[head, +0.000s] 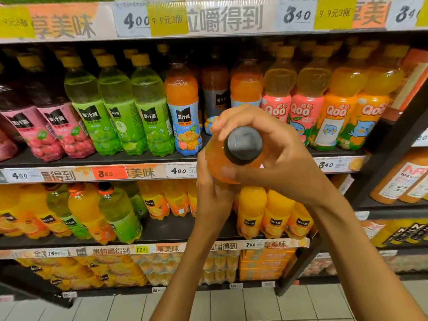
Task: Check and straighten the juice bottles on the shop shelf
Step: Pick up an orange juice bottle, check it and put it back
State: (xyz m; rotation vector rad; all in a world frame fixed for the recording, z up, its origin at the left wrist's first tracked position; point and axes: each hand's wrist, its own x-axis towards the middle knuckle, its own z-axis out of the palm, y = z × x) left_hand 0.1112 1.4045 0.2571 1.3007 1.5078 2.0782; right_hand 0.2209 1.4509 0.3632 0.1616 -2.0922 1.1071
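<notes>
Orange juice bottle point(222, 167) with black cap point(243, 144) at centre; green-labelled bottles point(120, 112) upper left; pink-labelled bottles point(53, 133) far left; black shelf point(139, 158).

This is a shop, in the drinks aisle. Dark metal shelves point(148, 158) stand in several levels, and each level is full of juice bottles point(150, 105) in neat rows, sorted by colour. Along the shelf edges run price strips point(178, 170) with handwritten numbers and yellow offer tags point(168, 19). The floor point(231, 304) has pale tiles.
</notes>
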